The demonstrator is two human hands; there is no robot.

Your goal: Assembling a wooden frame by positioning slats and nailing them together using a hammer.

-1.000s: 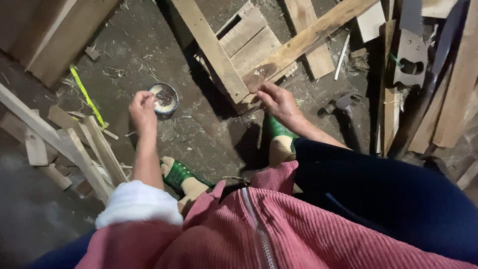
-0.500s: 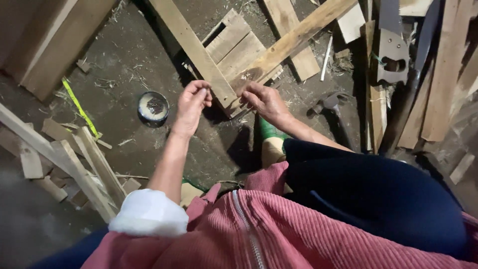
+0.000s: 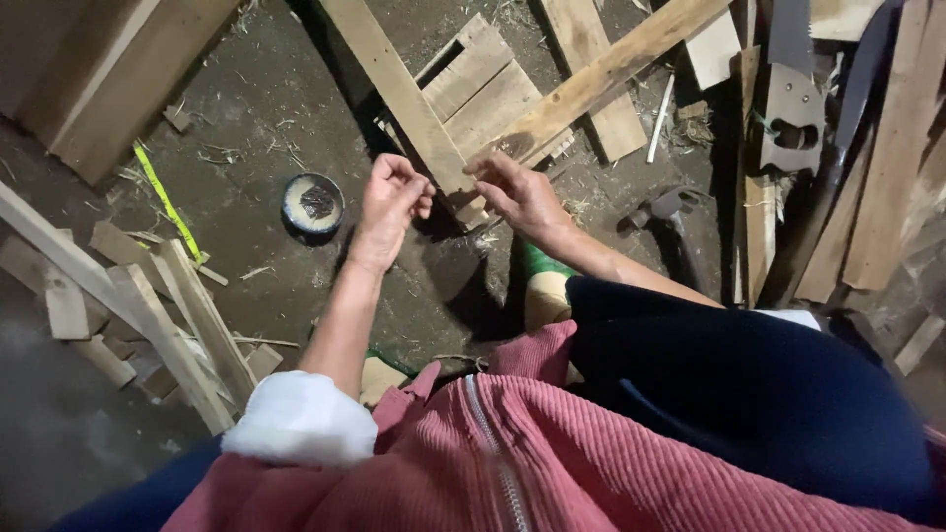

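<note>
- Over a dirt floor (image 3: pixel 246 118), head view: left hand (image 3: pixel 389 202) hovers with fingers curled, tips pinched together; whether it holds anything cannot be told.
- Right hand (image 3: pixel 517 192) half-open, fingers touching the end of a diagonal wooden plank (image 3: pixel 601 74) where it meets a second plank (image 3: pixel 399 89).
- Small round tin (image 3: pixel 312 203) sits on the floor, near the left hand.
- Hammer (image 3: pixel 665 212) near the right forearm; handsaw (image 3: pixel 793 108) further off.

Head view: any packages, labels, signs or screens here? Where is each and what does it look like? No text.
Round tin: on the dirt floor just left of the left hand, open, pale rim, dark contents that may be nails.
Yellow strip: lies on the floor left of the tin, narrow, bright yellow, like a measuring tape; markings too small to tell.
No signs or screens in view.
</note>
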